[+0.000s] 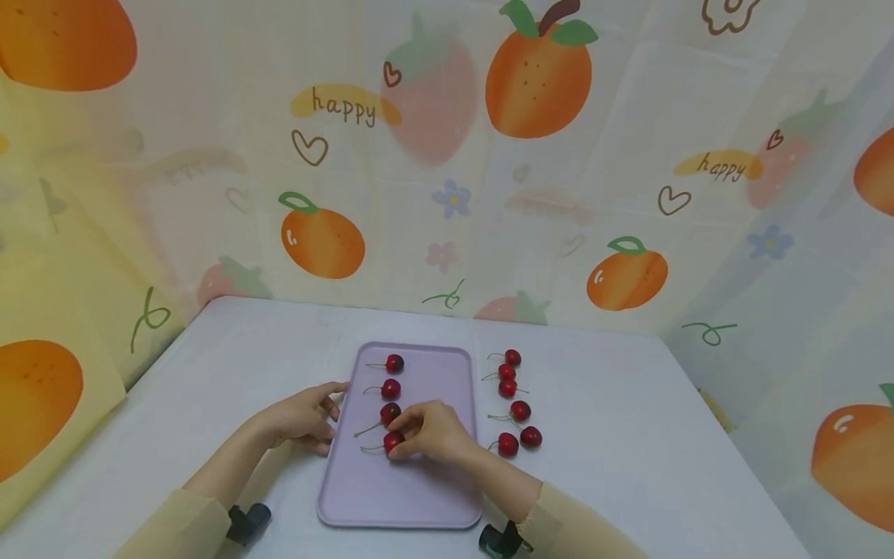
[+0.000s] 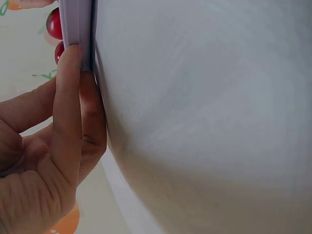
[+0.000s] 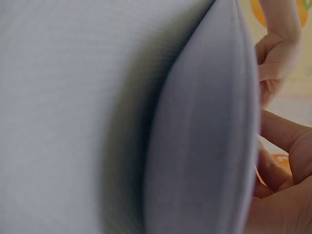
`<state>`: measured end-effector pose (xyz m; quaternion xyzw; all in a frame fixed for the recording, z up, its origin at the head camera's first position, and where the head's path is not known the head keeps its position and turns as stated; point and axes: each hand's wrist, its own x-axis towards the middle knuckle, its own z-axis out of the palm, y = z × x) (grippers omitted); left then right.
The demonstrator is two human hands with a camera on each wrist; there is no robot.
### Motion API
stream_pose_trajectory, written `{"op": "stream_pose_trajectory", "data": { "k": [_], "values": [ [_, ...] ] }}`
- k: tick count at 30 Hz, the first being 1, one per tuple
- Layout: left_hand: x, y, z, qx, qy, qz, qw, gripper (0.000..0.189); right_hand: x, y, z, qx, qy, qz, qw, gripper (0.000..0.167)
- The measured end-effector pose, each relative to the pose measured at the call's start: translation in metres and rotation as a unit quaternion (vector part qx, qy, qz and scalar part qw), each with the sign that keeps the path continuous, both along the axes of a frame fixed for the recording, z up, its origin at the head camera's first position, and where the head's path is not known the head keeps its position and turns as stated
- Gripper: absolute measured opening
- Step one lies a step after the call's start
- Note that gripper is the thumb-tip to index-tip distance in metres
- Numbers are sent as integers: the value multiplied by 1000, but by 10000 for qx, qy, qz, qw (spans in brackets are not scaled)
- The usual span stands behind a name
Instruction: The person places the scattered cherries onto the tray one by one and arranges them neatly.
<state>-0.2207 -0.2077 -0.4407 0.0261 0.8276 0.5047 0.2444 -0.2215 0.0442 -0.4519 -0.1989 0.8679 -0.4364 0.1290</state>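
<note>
A lilac tray [image 1: 433, 497] lies on the table. On it, several dark red cherries with stems stand in a column, stems pointing left; the farthest cherry [image 1: 394, 363] is near the tray's back edge. My right hand [image 1: 440, 435] reaches over the tray and pinches the nearest cherry [image 1: 393, 442] between thumb and fingers. That cherry is hidden behind the tray wall in the right wrist view. My left hand [image 1: 300, 419] is at the tray's left side, its fingertips touching the rim. In the left wrist view, a fairly straight finger [image 2: 68, 112] rests against the tray's edge.
Right of the tray, several more cherries lie loosely in a column on the white table [image 1: 601, 481], among them a far cherry [image 1: 513, 357] and a near cherry [image 1: 507, 445]. A fruit-printed curtain [image 1: 447, 233] hangs behind and around the table.
</note>
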Motion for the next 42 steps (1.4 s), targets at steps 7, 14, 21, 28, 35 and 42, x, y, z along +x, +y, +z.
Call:
{"op": "stream_pose_trajectory", "data": {
  "k": [7,14,21,28,35,42],
  "values": [
    [1,0,1,5,-8,-35,10000,87,-1,-1,-3,-18,41,47,10000,29],
    [2,0,1,-23,-11,8,10000,87,1,-1,-2,-60,19,54,10000,29],
    [3,1,0,-8,5,19,10000,87,1,0,-2,-29,57,66,10000,29],
    [3,1,-1,54,35,-8,10000,87,1,2,-2,-39,-16,69,10000,30],
    [2,1,-1,21,48,-7,10000,87,0,3,-1,-54,-115,10,9999,28],
    [1,0,-1,237,17,-66,9997,87,-1,6,7,-160,-144,-88,9997,26]
  ]
}}
